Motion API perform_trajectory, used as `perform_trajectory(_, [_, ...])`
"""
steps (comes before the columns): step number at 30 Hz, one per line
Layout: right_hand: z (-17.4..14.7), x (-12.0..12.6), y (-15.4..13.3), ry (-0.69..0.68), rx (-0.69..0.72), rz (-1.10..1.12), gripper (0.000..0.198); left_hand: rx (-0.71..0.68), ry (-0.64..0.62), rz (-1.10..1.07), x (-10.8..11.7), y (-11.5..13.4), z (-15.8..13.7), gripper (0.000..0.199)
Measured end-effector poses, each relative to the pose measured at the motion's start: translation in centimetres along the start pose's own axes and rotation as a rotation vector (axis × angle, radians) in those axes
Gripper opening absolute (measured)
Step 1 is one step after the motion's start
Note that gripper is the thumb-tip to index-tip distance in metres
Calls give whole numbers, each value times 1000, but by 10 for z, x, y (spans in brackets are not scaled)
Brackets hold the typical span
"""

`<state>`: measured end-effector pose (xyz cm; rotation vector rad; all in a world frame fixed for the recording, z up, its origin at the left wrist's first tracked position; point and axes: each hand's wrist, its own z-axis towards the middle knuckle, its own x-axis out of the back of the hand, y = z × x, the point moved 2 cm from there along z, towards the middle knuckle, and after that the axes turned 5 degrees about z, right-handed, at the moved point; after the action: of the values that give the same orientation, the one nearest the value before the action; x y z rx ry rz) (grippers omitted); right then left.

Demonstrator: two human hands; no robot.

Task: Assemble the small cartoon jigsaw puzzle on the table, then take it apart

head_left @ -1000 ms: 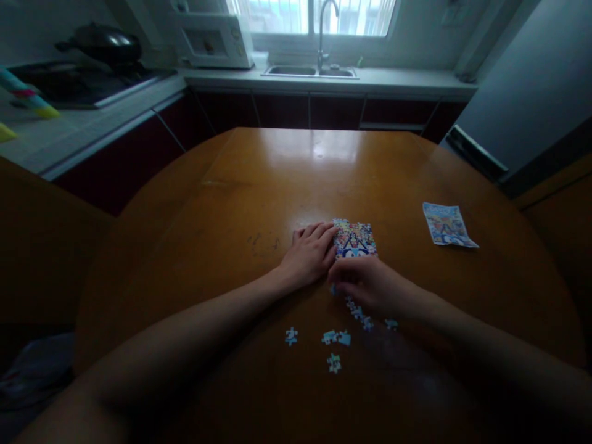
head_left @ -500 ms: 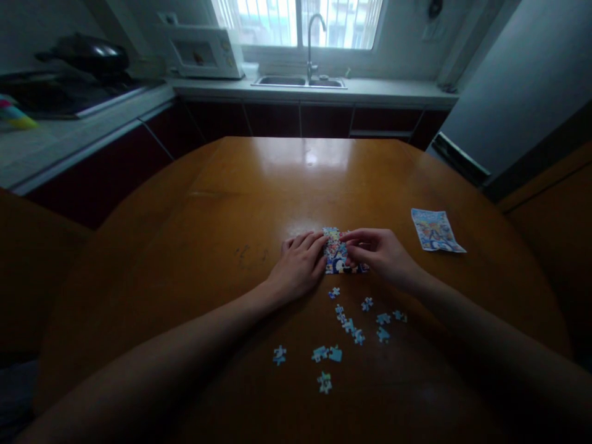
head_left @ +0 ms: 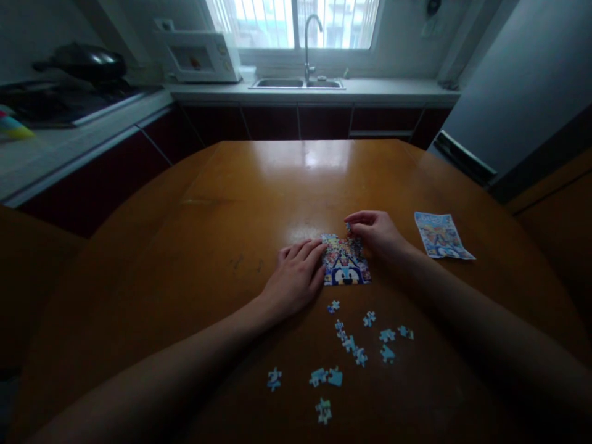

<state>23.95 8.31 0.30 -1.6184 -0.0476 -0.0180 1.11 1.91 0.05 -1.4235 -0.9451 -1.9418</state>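
A partly joined jigsaw puzzle (head_left: 346, 262) with a blue cartoon dog's face lies flat on the table. My left hand (head_left: 300, 271) rests along its left edge, fingers stretched out and touching it. At the puzzle's upper right, my right hand (head_left: 375, 233) pinches a small puzzle piece (head_left: 348, 228) between thumb and fingertips, just above the top edge. Several loose pieces lie nearer to me, among them one below the puzzle (head_left: 333, 306), a pale blue piece (head_left: 387, 353) to the right and a lone piece (head_left: 274, 378) to the left.
The brown wooden table (head_left: 208, 234) has a rounded outline. A creased picture sheet (head_left: 443, 236) lies to the right of my right hand. Beyond the table are a counter with a sink (head_left: 280, 83), a microwave (head_left: 198, 57) and a wok (head_left: 87, 61) on the stove.
My right hand has moved from over the puzzle's right part up to its top edge, uncovering the dog's face. My left hand stays at the left edge. The view has shifted slightly.
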Motion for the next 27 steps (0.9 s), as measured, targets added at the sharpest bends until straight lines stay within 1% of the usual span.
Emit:
perform_trajectory(4, [1,2,1,-39,31,-30,26,4,-8,0,1,1,0,43])
perform_trajectory(6, [2,3,3,-54,62,-27,30,4,-10,2,2,1,1,42])
perform_trajectory(8, [4,5,4,-54,102,-44,29,4,-10,7,2,2,1,41])
perform_trajectory(11, [6,6,5,-34,200,-135,18,5,-9,8,2,2,1,42])
perform_trajectory(13, [6,6,5,-33,262,-195,14,6,-10,6,2,2,1,42])
perform_trajectory(20, [8,-2,9,-100,429,-435,19,14,-9,3,2,2,2,45])
perform_trajectory(27, [8,-8,12,-181,497,-554,21,19,-5,-6,0,1,1,49])
